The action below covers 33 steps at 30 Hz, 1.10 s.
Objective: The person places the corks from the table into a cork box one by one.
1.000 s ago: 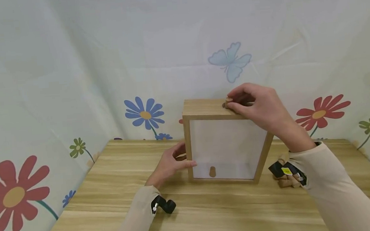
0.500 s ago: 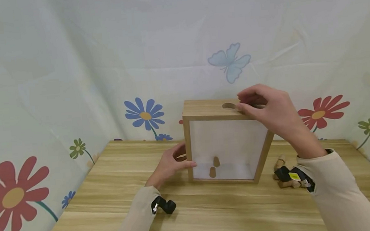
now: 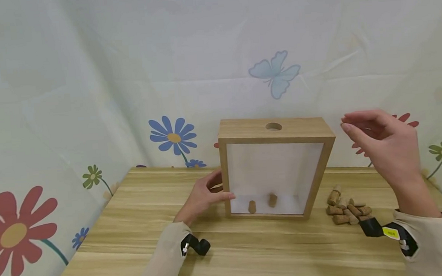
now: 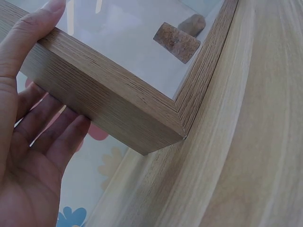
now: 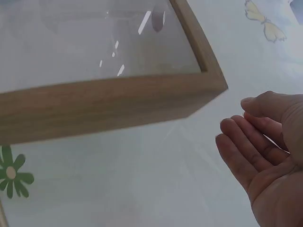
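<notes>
A wooden box frame [image 3: 225, 176] with a clear front stands upright on the table, a round hole [image 3: 273, 127] in its top. Inside, on its floor, are two corks; one cork [image 3: 252, 207] is at the left and another cork [image 3: 273, 200] is to its right. My left hand [image 3: 200, 197] grips the frame's left side, thumb on the front and fingers behind, as the left wrist view also shows. To the right of the box, my right hand [image 3: 389, 147] is in the air, apart from it, fingers loosely bent and holding nothing.
A pile of several corks [image 3: 347, 210] lies on the wooden table [image 3: 275, 254] to the right of the box, below my right hand. Behind the table hangs a pale cloth [image 3: 199, 49] printed with flowers and a butterfly.
My right hand has let a cork drop through the top hole and moved right, off the box. That cork now rests inside beside the first. The left hand has stayed put.
</notes>
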{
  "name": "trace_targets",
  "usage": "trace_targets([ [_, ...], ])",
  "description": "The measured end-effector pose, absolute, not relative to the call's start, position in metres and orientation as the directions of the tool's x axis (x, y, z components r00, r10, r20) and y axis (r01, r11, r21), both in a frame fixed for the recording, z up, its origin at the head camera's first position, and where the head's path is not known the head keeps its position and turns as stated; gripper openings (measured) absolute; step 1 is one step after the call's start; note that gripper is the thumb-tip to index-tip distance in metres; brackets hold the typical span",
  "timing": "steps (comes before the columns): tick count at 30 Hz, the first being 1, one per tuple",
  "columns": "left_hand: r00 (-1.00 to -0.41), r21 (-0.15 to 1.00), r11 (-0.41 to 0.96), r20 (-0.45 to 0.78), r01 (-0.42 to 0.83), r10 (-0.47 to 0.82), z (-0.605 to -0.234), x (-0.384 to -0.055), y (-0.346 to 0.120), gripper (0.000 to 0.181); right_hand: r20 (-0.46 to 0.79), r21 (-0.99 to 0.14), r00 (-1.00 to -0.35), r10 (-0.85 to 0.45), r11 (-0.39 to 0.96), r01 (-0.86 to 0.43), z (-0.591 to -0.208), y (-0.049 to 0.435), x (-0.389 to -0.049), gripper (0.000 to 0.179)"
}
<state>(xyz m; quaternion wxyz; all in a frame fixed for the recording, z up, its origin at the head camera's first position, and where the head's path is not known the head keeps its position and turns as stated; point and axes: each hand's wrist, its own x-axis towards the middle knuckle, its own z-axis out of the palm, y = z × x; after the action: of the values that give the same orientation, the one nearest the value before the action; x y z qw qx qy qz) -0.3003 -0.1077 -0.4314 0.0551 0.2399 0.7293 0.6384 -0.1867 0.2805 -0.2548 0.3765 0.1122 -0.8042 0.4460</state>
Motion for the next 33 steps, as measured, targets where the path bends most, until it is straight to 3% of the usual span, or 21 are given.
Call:
trace_targets([
  [10,-0.878,0.953,0.086,0.229,0.290,0.419,-0.430,-0.300,-0.111,0.080,0.523,-0.704,-0.838,0.157,0.634,-0.321,-0.302,0.326,-0.192,0.033],
  [18,-0.876,0.954,0.081,0.229,0.289,0.425,-0.433,-0.301,-0.109,0.078,0.468,-0.694,-0.872,0.143,0.670,-0.263,-0.343,0.345,-0.207,0.039],
  [33,-0.881,0.954,0.088,0.225,0.286,0.416,-0.432,-0.299,-0.108,0.080,0.317,-0.704,-0.935,0.160,0.700,-0.120,-0.386,0.353,-0.225,0.047],
])
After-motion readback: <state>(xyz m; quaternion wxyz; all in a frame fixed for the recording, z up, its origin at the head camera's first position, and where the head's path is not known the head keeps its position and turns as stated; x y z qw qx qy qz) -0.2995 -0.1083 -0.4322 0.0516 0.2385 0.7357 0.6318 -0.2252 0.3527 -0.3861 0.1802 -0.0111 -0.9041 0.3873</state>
